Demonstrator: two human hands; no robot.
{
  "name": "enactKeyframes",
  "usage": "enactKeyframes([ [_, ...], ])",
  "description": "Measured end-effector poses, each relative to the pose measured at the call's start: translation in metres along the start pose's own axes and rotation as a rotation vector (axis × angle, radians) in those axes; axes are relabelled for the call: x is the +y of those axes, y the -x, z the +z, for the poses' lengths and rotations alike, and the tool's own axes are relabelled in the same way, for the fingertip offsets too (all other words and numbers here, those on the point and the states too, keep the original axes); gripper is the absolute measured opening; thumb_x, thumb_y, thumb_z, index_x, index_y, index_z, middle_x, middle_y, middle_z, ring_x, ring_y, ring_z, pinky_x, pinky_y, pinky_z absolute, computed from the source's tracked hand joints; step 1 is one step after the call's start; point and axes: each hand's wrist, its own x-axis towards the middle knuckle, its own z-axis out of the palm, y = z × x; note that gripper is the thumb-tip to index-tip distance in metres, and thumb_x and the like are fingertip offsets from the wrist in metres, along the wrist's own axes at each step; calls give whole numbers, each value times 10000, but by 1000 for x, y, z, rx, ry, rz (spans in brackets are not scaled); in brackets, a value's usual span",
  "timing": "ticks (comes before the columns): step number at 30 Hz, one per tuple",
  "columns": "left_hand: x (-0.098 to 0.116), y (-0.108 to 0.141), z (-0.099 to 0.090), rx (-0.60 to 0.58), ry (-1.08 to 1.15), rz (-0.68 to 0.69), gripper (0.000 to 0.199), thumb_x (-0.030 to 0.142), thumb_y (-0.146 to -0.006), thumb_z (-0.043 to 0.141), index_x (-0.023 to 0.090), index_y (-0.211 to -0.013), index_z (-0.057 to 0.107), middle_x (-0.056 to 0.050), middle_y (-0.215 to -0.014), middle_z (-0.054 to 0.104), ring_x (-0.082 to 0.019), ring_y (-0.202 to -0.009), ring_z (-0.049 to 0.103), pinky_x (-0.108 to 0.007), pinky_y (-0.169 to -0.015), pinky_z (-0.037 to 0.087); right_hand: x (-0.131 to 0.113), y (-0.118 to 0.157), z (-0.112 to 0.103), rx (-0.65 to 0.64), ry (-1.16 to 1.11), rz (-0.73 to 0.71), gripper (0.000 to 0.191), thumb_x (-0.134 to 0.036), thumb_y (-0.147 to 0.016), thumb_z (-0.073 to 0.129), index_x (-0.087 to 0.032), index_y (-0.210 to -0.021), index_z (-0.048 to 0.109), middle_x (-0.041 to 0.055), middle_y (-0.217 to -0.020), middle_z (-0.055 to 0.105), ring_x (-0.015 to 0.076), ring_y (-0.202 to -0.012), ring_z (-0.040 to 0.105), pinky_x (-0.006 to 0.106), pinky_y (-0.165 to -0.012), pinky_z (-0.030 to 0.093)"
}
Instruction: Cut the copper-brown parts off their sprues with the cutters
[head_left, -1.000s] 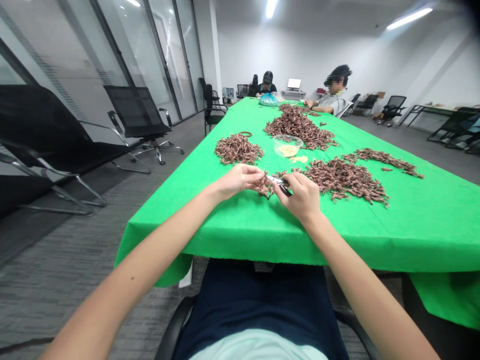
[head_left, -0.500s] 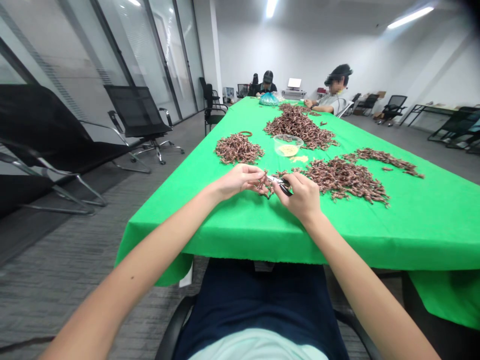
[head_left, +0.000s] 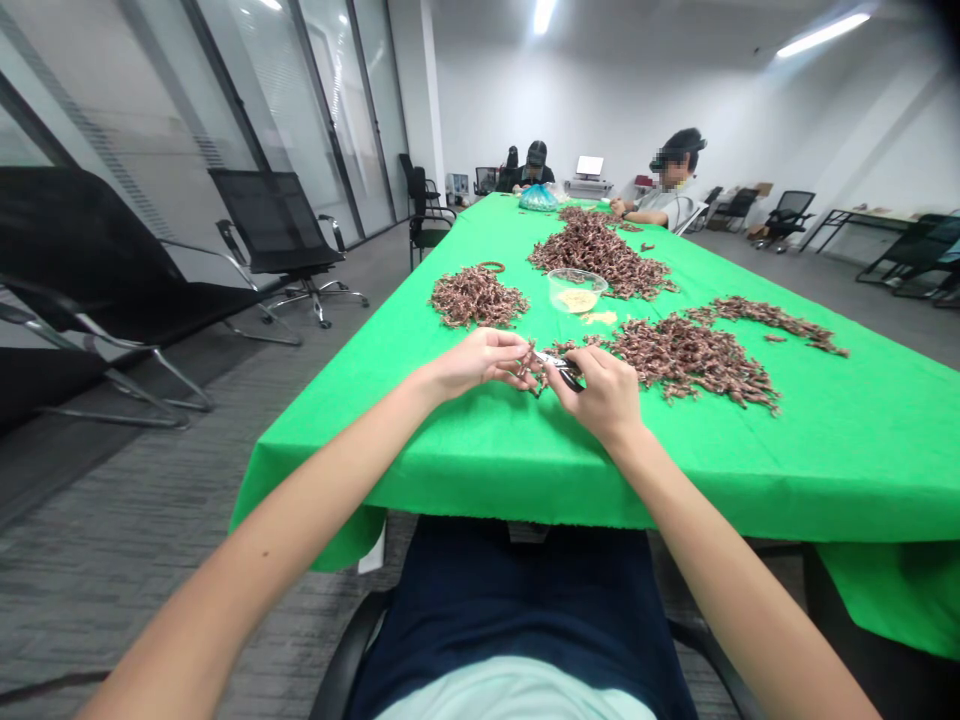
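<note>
My left hand (head_left: 481,360) is pinched on a small brown knobbly piece (head_left: 532,362), mostly covered by the fingertips. Closed around black handles, my right hand (head_left: 607,393) holds small pliers (head_left: 559,364) with a silver head that points left and meets the piece. Whether the jaws are apart or together is too small to tell. A few loose brown pieces lie under and behind the fingers. Similar pieces form a small heap (head_left: 478,297) beyond my left hand and a wider heap (head_left: 694,357) to the right of my right hand.
A clear plastic bowl (head_left: 556,291) with pale bits stands beyond my hands, with crumbs beside it. Farther back are a large brown heap (head_left: 600,260) and a blue bag (head_left: 538,199). Two people sit at the far end of the green-covered table (head_left: 465,470). Chairs (head_left: 277,215) stand left.
The pliers' handles have tilted slightly in my right hand. Both hands otherwise stay in the same place, and the heaps have not changed.
</note>
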Motion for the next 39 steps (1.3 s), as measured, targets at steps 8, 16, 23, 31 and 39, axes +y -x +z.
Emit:
enactKeyframes([
  [8,2,3,3,35,-91,42,307,378,-833,768,96,-950,735,-139,-992,758,-201,-796,751,-312,-751,608,0,1,0,-44,44,21,323,-444,-938,562,-163,-830,679,81,-767,694,184,-679,616,283,-609,386],
  [16,-5,0,0,86,-110,124,358,318,-718,867,103,-978,748,-126,-946,774,-204,-800,749,-303,-736,611,1,2,3,-28,-1,31,325,-450,-929,582,-165,-810,683,73,-744,696,183,-658,627,286,-608,394],
  [23,-6,0,-1,83,-112,167,379,239,-654,900,95,-968,745,-119,-945,772,-214,-814,748,-353,-792,610,2,2,4,-29,-57,62,314,-444,-919,588,-170,-798,683,73,-722,695,183,-641,626,284,-615,394],
  [31,-5,-1,-1,112,-140,171,378,234,-640,901,93,-956,749,-118,-918,773,-218,-812,745,-358,-794,601,1,2,4,-49,-91,93,306,-448,-905,598,-178,-787,680,65,-718,703,186,-634,638,286,-611,412],
  [39,-10,-3,-7,169,-113,153,370,218,-715,840,85,-1049,756,-159,-1015,763,-257,-887,738,-422,-854,575,0,-1,1,-16,-130,158,299,-463,-891,599,-188,-800,672,68,-762,721,196,-661,648,294,-635,436],
])
